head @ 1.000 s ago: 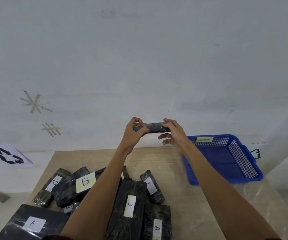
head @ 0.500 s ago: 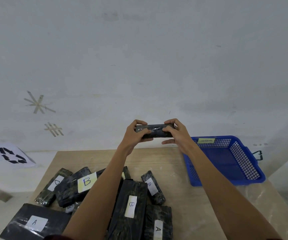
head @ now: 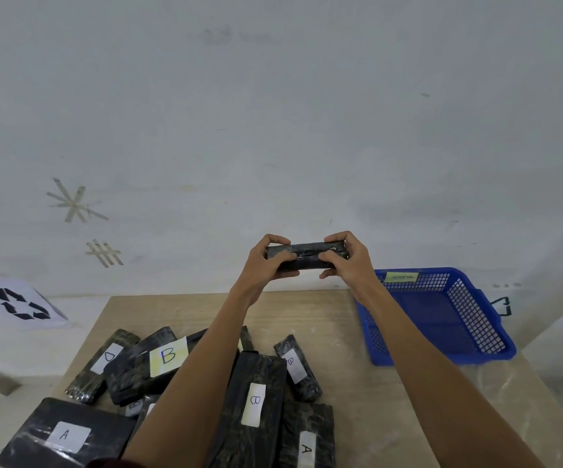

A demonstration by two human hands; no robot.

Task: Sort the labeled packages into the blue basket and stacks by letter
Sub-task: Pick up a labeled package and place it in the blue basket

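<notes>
Both hands, left hand (head: 268, 261) and right hand (head: 347, 258), grip one black package (head: 307, 256) mid-frame; blue basket (head: 476, 346) looks empty, the pile (head: 253, 400) on the desk (head: 340, 332) unsorted.

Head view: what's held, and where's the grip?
A black wrapped package, one grip at each end: left hand on its left end, right hand on its right end. No label letter shows.

Black package (head: 307, 255) between both hands

Black mottled packages (head: 256, 410) with white letter labels — blue mesh basket (head: 469, 319) — beige table (head: 340, 332)
</notes>
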